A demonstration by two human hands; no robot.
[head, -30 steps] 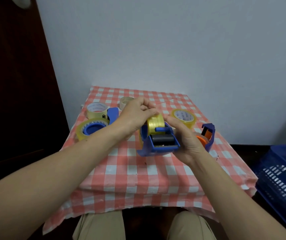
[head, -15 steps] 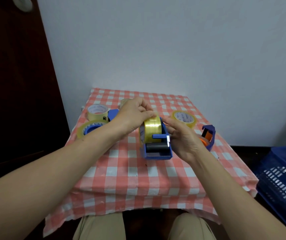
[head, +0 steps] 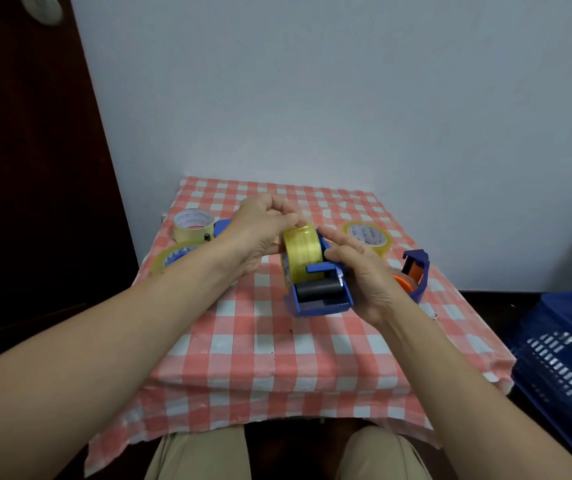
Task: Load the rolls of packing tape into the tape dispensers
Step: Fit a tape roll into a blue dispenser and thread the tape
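A blue tape dispenser [head: 319, 301] with a black roller stands on the checked tablecloth [head: 277, 355] in the middle of the table. A yellow tape roll [head: 302, 252] sits upright in it. My left hand [head: 260, 233] pinches the top of that roll from the left. My right hand [head: 364, 275] grips the dispenser's right side, fingers on the roll. Left of my arm lies a second blue dispenser [head: 187, 252] holding a clear roll, with a cream roll [head: 193, 225] behind it. On the right, a yellowish roll [head: 369, 237] lies flat beside a blue dispenser with orange parts [head: 414, 275].
The small table stands against a white wall, with a dark wooden door [head: 28, 168] on the left. A blue slotted plastic basket [head: 568, 358] sits on the floor to the right. My knees [head: 288, 455] are under the table's front edge.
The dispenser came down from a raised, tilted hold onto the table and now stands level. My left hand's fingers shifted onto the top of the roll.
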